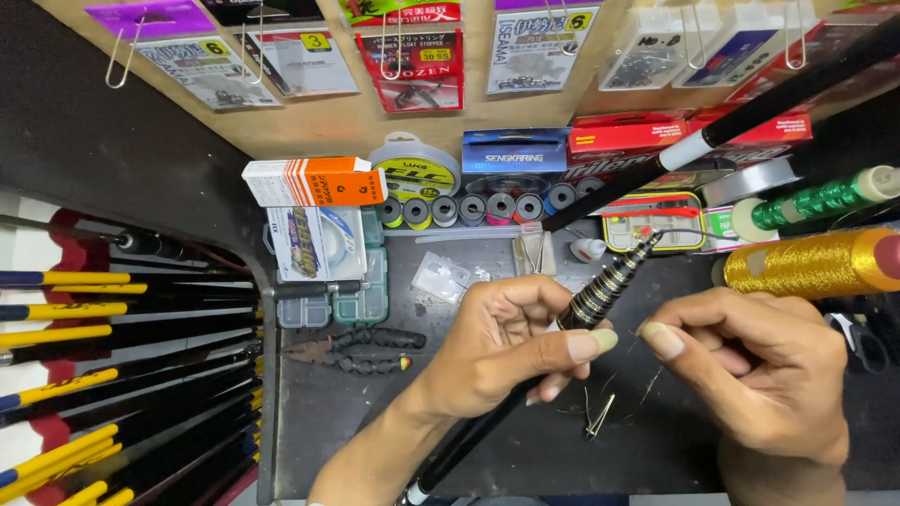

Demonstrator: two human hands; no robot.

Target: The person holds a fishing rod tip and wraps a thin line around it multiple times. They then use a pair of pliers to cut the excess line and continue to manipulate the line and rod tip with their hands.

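Note:
My left hand (502, 342) grips a thin black fishing rod (600, 295) whose upper part is wrapped in gold and black thread bands. The rod runs from the bottom middle up to the right, ending in a small wire guide (680, 232). My right hand (759, 361) is close beside the rod, thumb and forefinger pinched together just right of the wrapped section; a fine thread between them is too thin to make out. Small snips (597, 417) and cut thread ends lie on the dark work surface (356, 412) below the hands.
A large gold thread spool (811, 264) and a green one (816, 200) lie at right. Small thread spools (473, 208), plastic tackle boxes (323, 253), a line spool and packets hang or stand at the back. Yellow and black rods (84, 375) are racked at left. Another black rod (750, 117) crosses upper right.

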